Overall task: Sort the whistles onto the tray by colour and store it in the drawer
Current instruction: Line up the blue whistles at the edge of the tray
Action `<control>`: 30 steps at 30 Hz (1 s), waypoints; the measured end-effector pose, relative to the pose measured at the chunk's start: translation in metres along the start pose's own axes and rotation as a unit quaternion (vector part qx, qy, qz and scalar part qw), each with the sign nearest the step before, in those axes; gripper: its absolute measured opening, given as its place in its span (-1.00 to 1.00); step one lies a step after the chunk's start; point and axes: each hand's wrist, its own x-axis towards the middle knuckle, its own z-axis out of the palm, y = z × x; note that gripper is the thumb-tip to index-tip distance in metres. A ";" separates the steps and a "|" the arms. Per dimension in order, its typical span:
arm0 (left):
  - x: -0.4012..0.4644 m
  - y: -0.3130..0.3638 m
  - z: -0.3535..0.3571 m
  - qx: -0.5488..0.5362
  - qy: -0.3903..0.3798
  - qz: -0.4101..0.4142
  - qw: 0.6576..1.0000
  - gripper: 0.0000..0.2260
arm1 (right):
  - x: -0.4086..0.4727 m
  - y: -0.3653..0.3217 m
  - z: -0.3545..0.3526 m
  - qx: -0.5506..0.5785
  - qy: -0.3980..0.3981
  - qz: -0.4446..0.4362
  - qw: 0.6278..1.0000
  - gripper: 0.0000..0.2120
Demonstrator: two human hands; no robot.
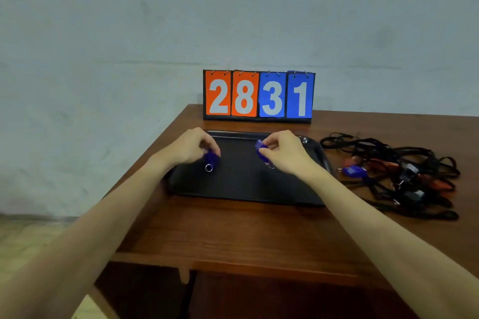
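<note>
A black tray (243, 189) lies on the brown wooden desk in front of me. My left hand (190, 147) pinches a blue whistle (210, 158) over the tray's left part, and its metal ring (209, 167) hangs just above the tray floor. My right hand (282, 151) pinches a second blue whistle (260, 149) over the tray's right part. To the right of the tray sits a pile of whistles on black lanyards (394, 176): one blue (351, 170), some orange-red (440, 184) and some black (412, 195).
A flip scoreboard (259, 96) reading 2831 stands at the desk's back edge, behind the tray. The desk's left edge (145, 173) drops to the floor. Below the front edge is a dark drawer front (259, 298).
</note>
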 end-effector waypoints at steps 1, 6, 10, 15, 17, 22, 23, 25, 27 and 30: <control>0.000 -0.002 0.001 -0.007 0.016 -0.001 1.000 -0.62 | 0.003 -0.003 0.004 -0.015 -0.008 -0.002 1.000 -0.74; -0.011 -0.006 -0.005 0.006 0.117 -0.031 0.993 -0.65 | 0.020 -0.010 0.022 -0.067 -0.040 -0.016 0.997 -0.73; -0.026 -0.005 -0.014 0.073 0.033 -0.027 0.996 -0.67 | 0.030 -0.014 0.037 -0.059 -0.058 -0.021 0.996 -0.71; -0.032 0.003 -0.018 0.138 0.013 -0.018 0.990 -0.56 | 0.038 -0.019 0.050 -0.064 -0.058 -0.052 0.995 -0.77; -0.033 0.006 -0.018 0.146 -0.016 -0.015 0.989 -0.53 | 0.041 -0.020 0.052 -0.069 -0.052 -0.064 0.994 -0.77; -0.032 0.009 -0.012 0.156 -0.061 -0.024 0.986 -0.48 | 0.045 -0.023 0.058 -0.090 -0.061 -0.092 0.990 -0.74; -0.032 0.009 -0.011 0.163 -0.056 -0.027 0.985 -0.48 | 0.046 -0.022 0.059 -0.094 -0.066 -0.096 0.989 -0.75; -0.032 0.008 -0.010 0.176 -0.049 -0.033 0.983 -0.48 | 0.046 -0.021 0.059 -0.102 -0.078 -0.098 0.987 -0.75; -0.031 0.006 -0.008 0.185 -0.044 -0.038 0.981 -0.47 | 0.044 -0.019 0.057 -0.107 -0.085 -0.094 0.986 -0.73; -0.028 0.002 -0.005 0.193 -0.036 -0.033 0.980 -0.45 | 0.039 -0.017 0.048 -0.100 -0.088 -0.108 0.985 -0.72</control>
